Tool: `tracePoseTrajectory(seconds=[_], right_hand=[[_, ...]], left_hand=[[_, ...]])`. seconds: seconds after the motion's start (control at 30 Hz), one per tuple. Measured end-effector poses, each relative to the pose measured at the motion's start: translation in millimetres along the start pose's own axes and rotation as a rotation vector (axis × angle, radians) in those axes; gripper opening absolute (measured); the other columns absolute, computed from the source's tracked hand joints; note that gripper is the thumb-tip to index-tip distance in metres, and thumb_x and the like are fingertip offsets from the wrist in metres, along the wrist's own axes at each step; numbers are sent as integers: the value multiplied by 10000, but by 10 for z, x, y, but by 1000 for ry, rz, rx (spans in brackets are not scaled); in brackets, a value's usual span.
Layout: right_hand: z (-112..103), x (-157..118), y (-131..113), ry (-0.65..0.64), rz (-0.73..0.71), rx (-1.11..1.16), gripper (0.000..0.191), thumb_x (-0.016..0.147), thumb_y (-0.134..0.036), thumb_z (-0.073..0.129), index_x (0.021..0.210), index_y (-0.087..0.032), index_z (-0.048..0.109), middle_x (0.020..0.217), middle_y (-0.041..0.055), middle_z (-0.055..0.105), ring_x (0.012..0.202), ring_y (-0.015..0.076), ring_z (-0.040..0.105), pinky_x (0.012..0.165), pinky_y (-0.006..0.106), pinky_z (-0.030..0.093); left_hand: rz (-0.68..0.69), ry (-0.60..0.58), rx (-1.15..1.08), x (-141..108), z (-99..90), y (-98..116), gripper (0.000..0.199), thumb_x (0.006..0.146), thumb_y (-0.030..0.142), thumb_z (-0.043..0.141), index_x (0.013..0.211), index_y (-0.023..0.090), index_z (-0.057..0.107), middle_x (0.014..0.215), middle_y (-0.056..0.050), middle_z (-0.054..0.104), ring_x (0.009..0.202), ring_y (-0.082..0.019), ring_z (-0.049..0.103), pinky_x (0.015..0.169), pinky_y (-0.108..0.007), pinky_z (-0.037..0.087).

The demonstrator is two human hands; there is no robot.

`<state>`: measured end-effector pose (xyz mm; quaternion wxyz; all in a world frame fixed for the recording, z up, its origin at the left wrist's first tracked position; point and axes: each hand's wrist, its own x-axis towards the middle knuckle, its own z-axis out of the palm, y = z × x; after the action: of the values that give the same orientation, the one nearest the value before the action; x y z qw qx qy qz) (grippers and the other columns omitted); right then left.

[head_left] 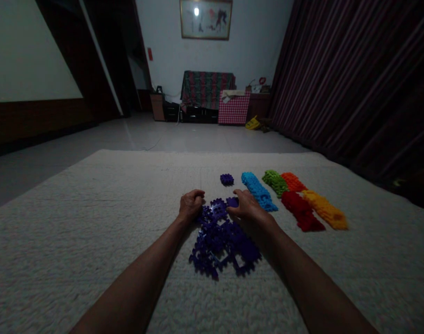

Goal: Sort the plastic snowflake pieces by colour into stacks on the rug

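Observation:
A loose pile of purple interlocking puzzle tiles (215,241) with toothed edges lies in front of me on the cream mat. My left hand (191,205) is closed at the pile's upper left edge, its curled fingers against the purple pieces; what they hold, if anything, is hidden. On the other side, my right hand (245,205) has thumb and forefinger around a purple puzzle tile (232,202). Between the hands another purple tile (218,209) lies flat. Farther out sits a small purple stack (227,179), apart from the pile.
To the right lie rows of stacked tiles: blue (259,191), green (275,183), orange (293,181), red (302,211) and yellow (325,208). The blue row is close to my right hand. Beyond the quilted mat (128,181) are a tiled floor, a low cabinet (199,114) and dark curtains (340,83).

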<state>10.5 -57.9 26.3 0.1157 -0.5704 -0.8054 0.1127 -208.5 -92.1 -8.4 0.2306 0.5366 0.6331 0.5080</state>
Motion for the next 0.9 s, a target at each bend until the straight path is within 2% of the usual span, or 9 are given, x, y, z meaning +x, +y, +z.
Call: tracePoseTrajectory(seconds=[0.1, 0.2, 0.3, 0.53, 0.7, 0.9], right_hand=[[-19, 17, 5, -22, -10, 17, 670, 748, -373, 680, 1348, -139, 496, 1252, 165, 530, 1165, 300, 534, 957, 357, 413], [-49, 29, 13, -33, -15, 20, 701, 721, -326, 698, 1363, -141, 488, 1255, 159, 532, 1174, 283, 528, 966, 337, 408], [-55, 22, 29, -9, -3, 30, 741, 713, -368, 711, 1375, -134, 474, 1260, 167, 526, 1184, 288, 516, 961, 339, 409], [-6, 7, 48, 33, 9, 42, 581, 726, -333, 695, 1262, -146, 569, 1175, 150, 588, 1091, 268, 571, 918, 333, 424], [-42, 214, 26, 206, 81, 101, 550, 729, -351, 681, 1231, -146, 585, 1062, 130, 651, 995, 256, 603, 850, 328, 459], [-93, 704, -115, 400, 150, 214, 440, 734, -303, 620, 1147, -150, 624, 1075, 137, 644, 1055, 276, 580, 955, 361, 443]], left_hand=[[8, 11, 12, -6, -8, 25, 340, 737, 129, 490, 933, 175, 764, 860, -45, 769, 774, -148, 717, 741, -230, 544], [8, 12, 26, -1, -13, 32, 334, 731, 124, 494, 919, 183, 763, 864, -42, 771, 793, -152, 715, 759, -240, 546], [10, 8, 36, 8, -12, 12, 333, 735, 135, 490, 917, 190, 763, 880, -41, 772, 810, -156, 714, 773, -249, 547], [13, -1, 61, 12, -9, -16, 338, 756, 153, 480, 946, 194, 756, 906, -37, 773, 831, -150, 714, 802, -252, 541], [45, 11, 56, -16, -13, 20, 324, 762, 156, 479, 926, 187, 757, 886, -43, 772, 830, -153, 714, 792, -256, 537], [-13, -8, 9, -32, -9, 64, 326, 763, 124, 478, 943, 165, 746, 852, -50, 768, 748, -148, 718, 706, -240, 536]])
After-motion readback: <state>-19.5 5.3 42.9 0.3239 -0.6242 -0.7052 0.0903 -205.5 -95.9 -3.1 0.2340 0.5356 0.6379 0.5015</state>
